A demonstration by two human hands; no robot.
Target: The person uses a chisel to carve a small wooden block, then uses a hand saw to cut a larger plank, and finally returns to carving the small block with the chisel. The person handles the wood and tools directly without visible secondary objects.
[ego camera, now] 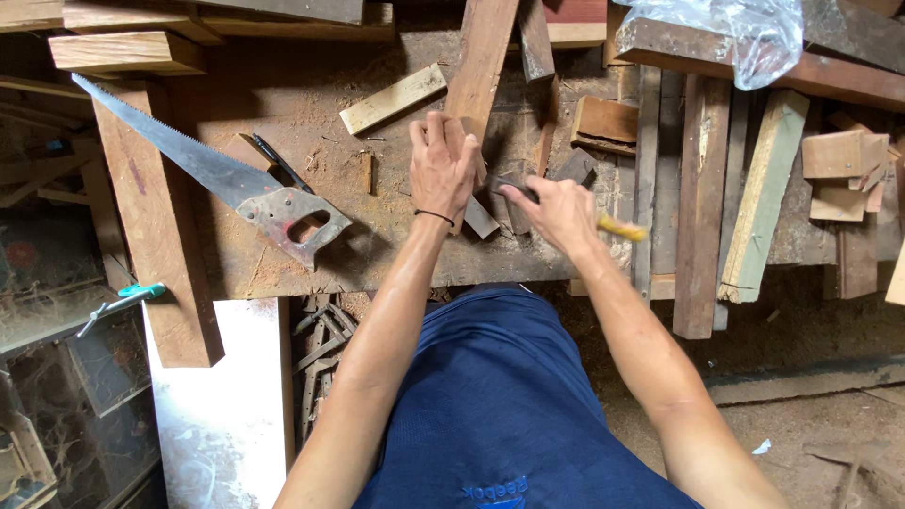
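My left hand presses down on a small wooden block on the dusty workbench, fingers curled over its top. My right hand grips a tool with a yellow handle; its dark metal end points at the block beside my left hand. A long reddish plank runs away from under my left hand toward the top of the view.
A handsaw lies on the bench at left, with a dark pencil beside it. Offcuts and planks crowd the right side; a plastic bag sits at top right. A teal-handled tool lies lower left.
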